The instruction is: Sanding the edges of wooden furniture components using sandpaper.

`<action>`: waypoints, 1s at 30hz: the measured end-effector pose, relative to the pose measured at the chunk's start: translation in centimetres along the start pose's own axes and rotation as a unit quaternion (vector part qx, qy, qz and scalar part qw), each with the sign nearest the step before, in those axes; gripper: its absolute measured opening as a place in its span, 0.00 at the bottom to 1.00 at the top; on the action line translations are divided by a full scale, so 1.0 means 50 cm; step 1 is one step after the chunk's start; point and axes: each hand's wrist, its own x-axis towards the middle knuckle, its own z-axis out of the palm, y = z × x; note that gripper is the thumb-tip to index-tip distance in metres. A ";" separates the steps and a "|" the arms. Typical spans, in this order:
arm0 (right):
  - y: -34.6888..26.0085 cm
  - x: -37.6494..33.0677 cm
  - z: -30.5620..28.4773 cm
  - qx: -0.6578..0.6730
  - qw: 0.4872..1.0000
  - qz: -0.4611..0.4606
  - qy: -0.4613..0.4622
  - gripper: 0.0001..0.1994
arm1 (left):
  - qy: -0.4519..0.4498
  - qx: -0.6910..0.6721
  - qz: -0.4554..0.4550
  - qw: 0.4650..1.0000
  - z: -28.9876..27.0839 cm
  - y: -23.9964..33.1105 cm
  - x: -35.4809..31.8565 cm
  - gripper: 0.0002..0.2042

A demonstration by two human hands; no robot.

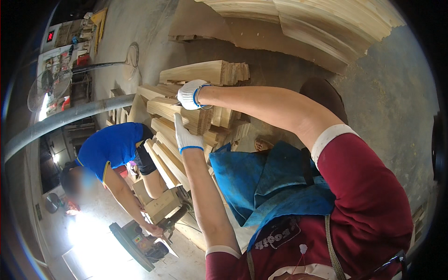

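**2 gloved hands on a stack of wooden blocks**

The person wears white knit gloves with blue cuffs, a dark red shirt and a blue apron (pixel 266 186). Both bare forearms reach up from the lower edge toward a pile of pale wooden blocks (pixel 186 121) stacked in rough layers on the floor ahead.

The right hand (pixel 192 94) sits on top of 1 block in the upper part of the pile, fingers curled down over its far edge; how firmly it grips cannot be told, since the fingertips are hidden behind the wood. The left hand (pixel 185 134) lies just below it, fingers stretched out flat and together against the end face of the same block (pixel 179 113), touching it.

A longer block (pixel 205 72) rests across the top of the pile, just beyond the right hand. Large sheets of light wood (pixel 308 23) lean further back.

To the left, another person in a blue shirt (pixel 112 147) bends over a green machine (pixel 135 242), 1 hand down at it, with a wooden piece (pixel 161 205) beside them. A grey pipe (pixel 65 119) crosses the left side, and a standing fan (pixel 49 86) is behind it.
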 end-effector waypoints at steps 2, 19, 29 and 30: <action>0.010 0.018 0.008 0.001 1.000 -0.011 -0.018 0.16 | 0.027 0.007 -0.022 0.999 0.009 0.004 0.003 0.25; 0.043 0.030 0.062 -0.068 0.994 -0.081 0.009 0.14 | 0.046 0.018 0.006 0.999 0.052 -0.038 -0.023 0.25; 0.053 0.021 0.069 0.054 0.998 0.016 0.004 0.17 | 0.072 0.053 0.027 0.996 0.072 -0.038 -0.036 0.27; 0.047 0.021 0.070 0.055 0.998 0.016 0.004 0.17 | 0.065 0.059 0.029 0.996 0.063 -0.038 -0.033 0.27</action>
